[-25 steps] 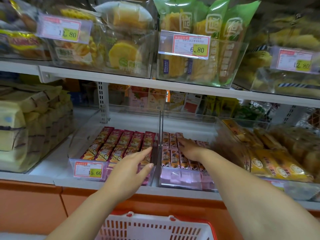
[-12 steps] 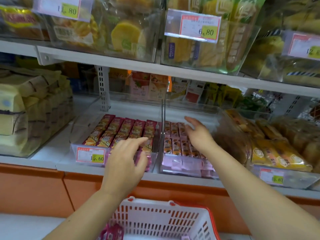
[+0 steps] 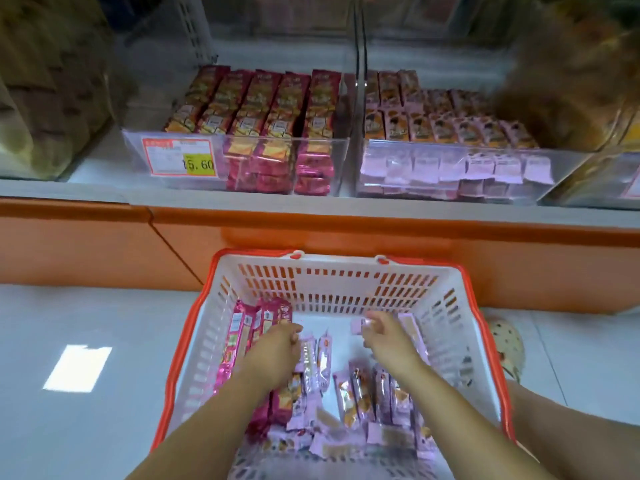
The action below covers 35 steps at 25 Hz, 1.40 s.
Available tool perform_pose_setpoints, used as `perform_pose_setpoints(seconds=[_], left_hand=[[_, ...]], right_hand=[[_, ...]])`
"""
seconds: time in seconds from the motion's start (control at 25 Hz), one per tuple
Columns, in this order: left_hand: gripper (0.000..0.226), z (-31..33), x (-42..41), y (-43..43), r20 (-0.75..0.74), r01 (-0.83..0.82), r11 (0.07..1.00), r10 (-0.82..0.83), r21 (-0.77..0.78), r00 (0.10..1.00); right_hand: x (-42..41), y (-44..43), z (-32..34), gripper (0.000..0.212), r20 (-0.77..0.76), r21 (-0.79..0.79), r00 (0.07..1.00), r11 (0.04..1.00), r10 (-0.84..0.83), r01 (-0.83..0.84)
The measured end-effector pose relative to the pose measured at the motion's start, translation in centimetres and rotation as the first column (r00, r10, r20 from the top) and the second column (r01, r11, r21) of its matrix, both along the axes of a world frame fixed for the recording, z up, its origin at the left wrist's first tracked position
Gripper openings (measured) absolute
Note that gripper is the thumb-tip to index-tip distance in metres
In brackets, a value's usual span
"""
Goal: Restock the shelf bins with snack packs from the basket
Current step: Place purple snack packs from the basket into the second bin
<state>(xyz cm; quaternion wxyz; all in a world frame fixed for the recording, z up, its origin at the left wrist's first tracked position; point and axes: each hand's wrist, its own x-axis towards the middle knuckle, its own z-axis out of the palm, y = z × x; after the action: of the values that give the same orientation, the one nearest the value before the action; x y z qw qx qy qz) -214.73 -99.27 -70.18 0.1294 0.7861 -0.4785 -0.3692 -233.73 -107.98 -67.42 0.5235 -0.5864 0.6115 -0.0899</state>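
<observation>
A white basket with a red rim [image 3: 259,252] stands on the floor below the shelf. Inside lie magenta snack packs [image 3: 239,334] along its left wall and several lilac snack packs [image 3: 360,393] across the bottom. My left hand [image 3: 277,351] reaches down over the packs with its fingers bent; whether it holds one is hidden. My right hand [image 3: 384,336] pinches the end of a lilac pack [image 3: 357,325] at its fingertips. On the shelf, the left clear bin [image 3: 138,178] holds rows of magenta packs [image 3: 263,109], and the right clear bin [image 3: 571,183] holds lilac packs [image 3: 443,129].
A price tag reading 15.60 [image 3: 180,162] hangs on the left bin. Bagged bread fills clear bins at the far left [image 3: 45,81] and far right [image 3: 568,81]. An orange base panel [image 3: 104,244] runs under the shelf. A patterned shoe [image 3: 507,348] stands right of the basket.
Both hands have left the shelf bins and come down into the basket. The view has tilted downward from the shelves to the basket and floor.
</observation>
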Motion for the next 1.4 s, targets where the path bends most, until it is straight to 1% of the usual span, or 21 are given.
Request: perform_pose_setpoints(seconds=[0.04, 0.12, 0.2, 0.28, 0.4, 0.48, 0.56, 0.64, 0.72, 0.76, 0.8, 0.84, 0.88, 0.96, 1.0, 1.04, 1.08, 1.16, 1.2, 1.28, 1.4], left_hand=[[0.043, -0.6, -0.2, -0.2, -0.018, 0.006, 1.000, -0.005, 0.023, 1.000], [0.043, -1.7, -0.7, -0.9, -0.016, 0.035, 0.998, -0.035, 0.049, 0.999], [0.043, -2.3, -1.0, -1.6, -0.003, 0.049, 0.996, -0.049, 0.076, 0.999], [0.041, -2.5, -1.0, -1.9, 0.019, 0.028, 0.995, -0.030, 0.097, 0.999], [0.038, -2.2, -0.9, -1.5, 0.020, 0.024, 0.996, -0.026, 0.089, 0.999], [0.038, -1.8, -0.7, -1.0, -0.024, 0.010, 0.997, -0.008, 0.076, 1.000], [0.039, -1.4, -0.5, -0.5, -0.068, -0.021, 0.997, 0.026, 0.070, 0.997], [0.040, -1.1, -0.5, -0.3, -0.099, -0.037, 0.997, 0.043, 0.061, 0.994], [0.043, -0.8, -0.9, -0.3, -0.146, -0.076, 0.995, 0.085, 0.070, 0.986], [0.045, -0.7, -1.1, -0.4, -0.188, -0.116, 0.990, 0.128, 0.076, 0.974], [0.048, -0.7, -1.3, -0.6, -0.255, -0.172, 0.981, 0.189, 0.085, 0.948], [0.051, -0.5, -1.5, -0.8, -0.350, -0.243, 0.964, 0.264, 0.103, 0.899], [0.053, 0.0, -1.6, -1.1, -0.465, -0.321, 0.938, 0.345, 0.133, 0.815], [0.049, 0.9, -1.8, -1.7, -0.689, -0.444, 0.866, 0.466, 0.228, 0.555], [0.043, 1.3, -2.0, -1.9, -0.757, -0.467, 0.842, 0.484, 0.268, 0.438], [0.038, 1.7, -2.1, -2.0, -0.795, -0.466, 0.837, 0.479, 0.287, 0.373], [0.033, 2.0, -2.4, -2.0, -0.812, -0.449, 0.848, 0.461, 0.283, 0.358], [0.028, 2.7, -2.9, -1.7, -0.809, -0.419, 0.871, 0.431, 0.257, 0.400], [0.028, 3.1, -3.1, -1.5, -0.803, -0.419, 0.876, 0.421, 0.239, 0.422], [0.032, 3.9, -3.4, -0.9, -0.799, -0.436, 0.874, 0.413, 0.213, 0.437], [0.032, 5.6, -4.1, -0.1, -0.794, -0.449, 0.877, 0.392, 0.170, 0.465]], right_hand=[[-0.6, 0.3, -2.5, 0.033, -0.059, 0.107, 0.996, 0.992, 0.068, -0.061], [-0.9, 1.3, -6.0, 0.031, -0.144, 0.169, 0.977, 0.976, 0.160, -0.135], [0.1, 2.5, -8.0, 0.035, -0.141, 0.226, 0.967, 0.958, 0.213, -0.178], [1.8, 3.6, -9.3, 0.048, -0.114, 0.275, 0.952, 0.930, 0.283, -0.244], [4.4, 4.6, -9.9, 0.071, -0.166, 0.223, 0.927, 0.928, 0.337, -0.298], [5.5, 5.2, -9.9, 0.075, -0.211, 0.214, 0.918, 0.932, 0.336, -0.292], [5.8, 5.5, -9.8, 0.074, -0.225, 0.202, 0.914, 0.933, 0.339, -0.297], [5.2, 5.4, -9.2, 0.064, -0.179, 0.178, 0.943, 0.952, 0.280, -0.249], [3.8, 4.5, -7.7, 0.047, -0.045, 0.222, 0.993, 0.970, 0.107, -0.095], [3.0, 3.9, -6.8, 0.041, 0.067, 0.303, 0.998, 0.953, -0.010, -0.011], [2.2, 3.4, -5.8, 0.037, 0.183, 0.393, 0.976, 0.919, -0.121, 0.040], [1.6, 3.1, -4.7, 0.034, 0.279, 0.475, 0.937, 0.878, -0.212, 0.057], [0.9, 3.0, -3.8, 0.031, 0.358, 0.540, 0.890, 0.840, -0.283, 0.050], [-0.3, 3.0, -2.3, 0.029, 0.479, 0.656, 0.783, 0.754, -0.397, -0.018], [-0.7, 3.2, -1.8, 0.031, 0.509, 0.700, 0.737, 0.712, -0.444, -0.054], [-1.2, 3.6, -1.5, 0.033, 0.521, 0.731, 0.699, 0.679, -0.490, -0.070], [-1.7, 3.9, -1.3, 0.035, 0.529, 0.749, 0.666, 0.658, -0.525, -0.077], [-2.6, 4.7, -1.1, 0.034, 0.530, 0.758, 0.642, 0.648, -0.555, -0.066], [-3.1, 5.1, -0.9, 0.034, 0.532, 0.748, 0.645, 0.661, -0.549, -0.054], [-3.8, 5.6, -0.6, 0.040, 0.555, 0.709, 0.649, 0.704, -0.521, -0.040], [-4.4, 6.0, 0.0, 0.048, 0.595, 0.651, 0.651, 0.758, -0.472, -0.045]])
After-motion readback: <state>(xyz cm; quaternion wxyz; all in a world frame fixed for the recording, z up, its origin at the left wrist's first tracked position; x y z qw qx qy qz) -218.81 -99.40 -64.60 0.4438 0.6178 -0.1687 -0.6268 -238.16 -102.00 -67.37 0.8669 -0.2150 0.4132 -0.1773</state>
